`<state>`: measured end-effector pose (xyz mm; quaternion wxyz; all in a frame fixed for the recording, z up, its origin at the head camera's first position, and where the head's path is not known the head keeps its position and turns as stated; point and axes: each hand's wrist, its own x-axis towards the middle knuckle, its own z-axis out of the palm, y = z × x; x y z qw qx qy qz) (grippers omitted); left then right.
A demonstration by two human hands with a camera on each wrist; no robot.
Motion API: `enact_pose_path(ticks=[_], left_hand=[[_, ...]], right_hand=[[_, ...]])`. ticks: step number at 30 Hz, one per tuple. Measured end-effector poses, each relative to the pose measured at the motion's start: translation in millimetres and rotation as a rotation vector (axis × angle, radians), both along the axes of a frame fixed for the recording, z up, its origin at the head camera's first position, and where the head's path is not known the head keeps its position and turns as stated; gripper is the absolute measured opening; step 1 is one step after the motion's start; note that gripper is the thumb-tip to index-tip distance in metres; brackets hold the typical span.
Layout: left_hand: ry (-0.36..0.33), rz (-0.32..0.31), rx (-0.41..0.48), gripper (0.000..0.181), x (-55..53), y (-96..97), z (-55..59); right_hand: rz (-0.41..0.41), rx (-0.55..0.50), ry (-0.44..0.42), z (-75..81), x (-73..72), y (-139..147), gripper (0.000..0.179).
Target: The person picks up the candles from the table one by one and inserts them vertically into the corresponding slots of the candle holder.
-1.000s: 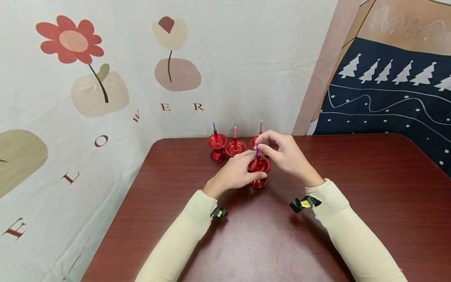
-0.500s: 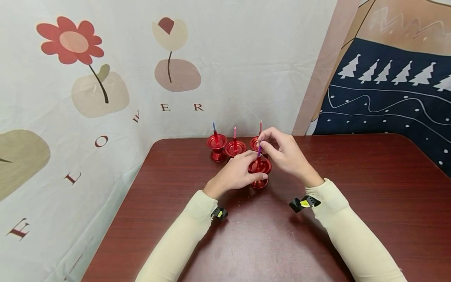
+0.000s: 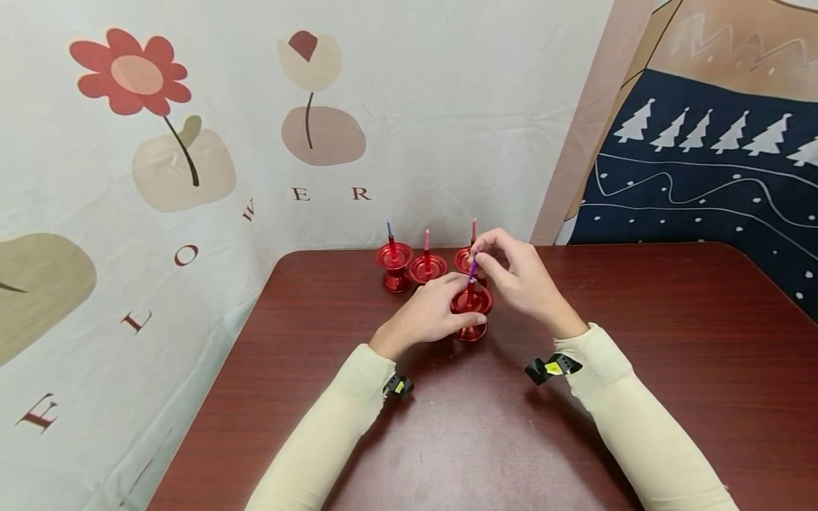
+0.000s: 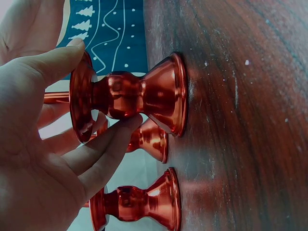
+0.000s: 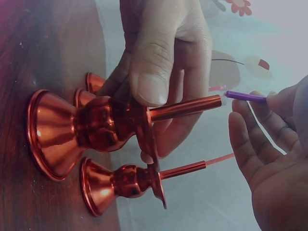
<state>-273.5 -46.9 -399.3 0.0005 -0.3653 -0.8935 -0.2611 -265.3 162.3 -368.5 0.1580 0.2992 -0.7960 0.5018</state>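
My left hand (image 3: 424,312) holds the nearest red metal candlestick (image 4: 125,94) around its dish, thumb on one side and fingers on the other. That candlestick stands upright on the table, its narrow tube (image 5: 187,108) pointing up. Above it, my right hand (image 3: 520,280) pinches a thin purple candle (image 5: 245,96) between thumb and fingertips. The candle's lower end is at the tube's mouth, slightly tilted; whether it touches or has entered, I cannot tell. Three more red candlesticks stand behind, carrying a blue candle (image 3: 389,228), a pink candle (image 3: 427,240) and another pinkish candle (image 3: 474,228).
The dark red-brown wooden table (image 3: 409,440) extends on both sides and toward me. A pale cloth with printed flowers (image 3: 447,106) hangs close behind the candlesticks. A navy cloth with white trees (image 3: 696,170) hangs at the back right.
My right hand has shifted slightly up and to the right with the purple candle, which leans a little more. My left hand and the candlesticks stay nearly in place.
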Motion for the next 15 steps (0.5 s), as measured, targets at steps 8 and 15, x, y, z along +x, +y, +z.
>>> enact_pose_path(ticks=[8,15], left_hand=[[-0.011,0.004,-0.002,0.062,-0.4,-0.3,-0.6],[-0.011,0.003,0.004,0.059,0.3,-0.4,0.3]], right_hand=[[0.014,-0.033,-0.012,-0.4,0.2,0.6,0.009],[0.005,-0.058,-0.04,0.2,0.6,1.0,0.01]])
